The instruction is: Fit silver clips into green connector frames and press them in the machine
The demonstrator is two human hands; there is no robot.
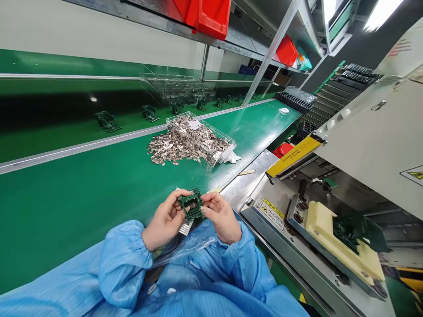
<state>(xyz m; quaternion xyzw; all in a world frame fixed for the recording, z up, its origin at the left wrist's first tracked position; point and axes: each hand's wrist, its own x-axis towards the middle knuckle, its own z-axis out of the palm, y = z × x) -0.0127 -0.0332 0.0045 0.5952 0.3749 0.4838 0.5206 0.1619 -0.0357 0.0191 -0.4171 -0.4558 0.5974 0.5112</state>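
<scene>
Between my two hands is a dark green plastic frame [191, 206] with cut-outs, held above my lap near the bench edge. My left hand [167, 219] grips its left side, thumb in front and fingers curled behind. At its right side, my right hand [220, 215] pinches the edge between thumb and fingers; a small part in that pinch cannot be made out. A pale ribbed strip [185, 226] shows beneath the frame. Farther off on the green bench lies a heap of small metal pieces [175, 147], spilling from a tipped clear plastic tray [228, 154].
Behind the bench rail, several green frames [106, 120] stand in a row on a green belt, with clear trays [181, 88] beyond. To the right is a machine with a yellow guard bar [294, 155] and a cream fixture [320, 224] holding a green part. Red bins [211, 17] sit overhead.
</scene>
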